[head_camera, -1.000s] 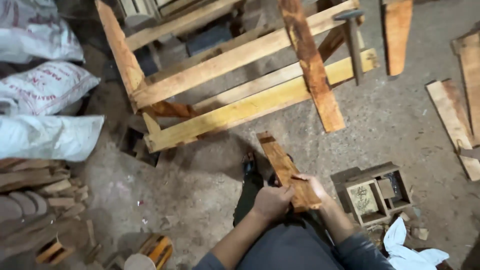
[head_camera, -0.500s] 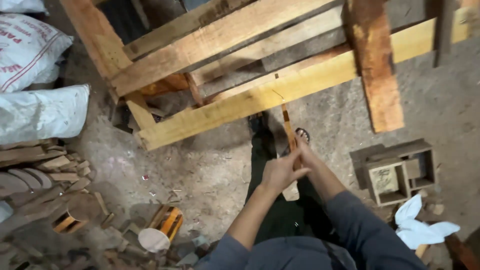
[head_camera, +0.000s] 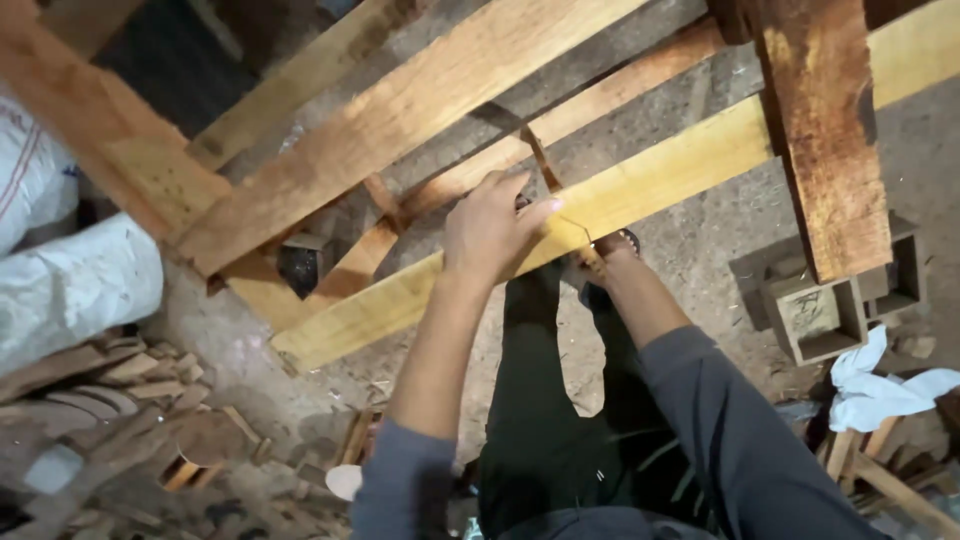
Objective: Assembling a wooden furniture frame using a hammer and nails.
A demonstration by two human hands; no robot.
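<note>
Narrow wooden strip (head_camera: 541, 163), gripped edge-on in both closed hands, left (head_camera: 490, 232) and right (head_camera: 598, 255), being offered against the pale frame plank (head_camera: 420, 290); seating needs alignment.

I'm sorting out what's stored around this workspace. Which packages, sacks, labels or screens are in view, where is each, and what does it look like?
White woven sack: left edge, lying on its side beside the wooden frame; bulging, plain white.
Second sack: left edge above the first; white with red and dark print.
Small open box: right, on the floor; square, grey-brown, a pale sheet inside.
No screens or signs show.
</note>
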